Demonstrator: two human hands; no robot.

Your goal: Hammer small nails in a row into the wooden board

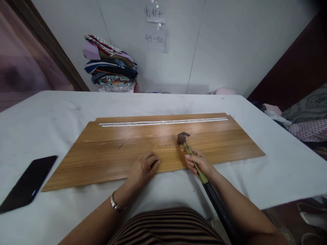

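Note:
My right hand [198,161] grips a claw hammer [188,149] high on its yellowish handle, near the head. The rusty head is over the wooden board [102,163], at the right end of a row of several small nail heads [161,145]. Whether the head touches the board I cannot tell. My left hand [145,165] rests on the board's near edge, just below the row, with its fingers curled in; what they hold, if anything, is hidden. Two thin loose nails [120,146] lie on the board to the left.
Two white strips with marks like a measuring tape's [163,123] run along the board's far side. A black phone-like slab [28,183] lies on the white-covered table [66,105] at left. Folded clothes [111,64] are piled beyond the far edge, against the wall.

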